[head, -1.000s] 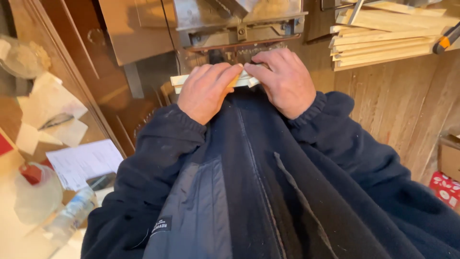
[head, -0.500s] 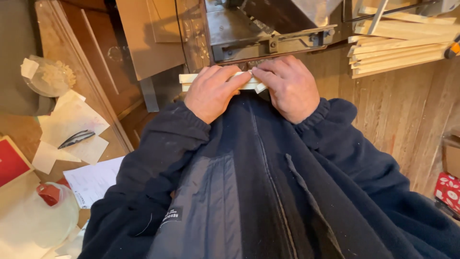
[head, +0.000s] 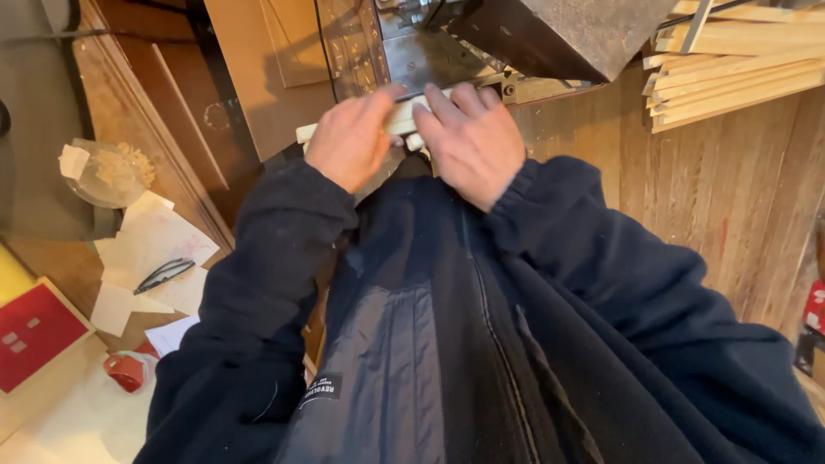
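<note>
While you stand over the work, your dark jacket fills most of the lower view, both sleeves reaching forward. Ahead of you sits the metal machine, its dark sloped housing at top centre, with brown wooden panels leaning to its left. To the right, a stack of pale wood slats rests on a wooden surface. On your left, the counter carries loose sheets of paper, a red square block, a clear dish of pale bits, a small red object and a dark-handled tool.

Your left hand and right hand lie side by side at the base of the machine, palms down, fingers extended forward. Both hands press on a pale wood strip that lies crosswise just in front of the housing. Its left end shows past your left hand; the middle shows between the two hands. The far right end is covered by your right hand. The strip appears to touch the machine's metal edge, though your fingers block a clear view of that contact.
</note>
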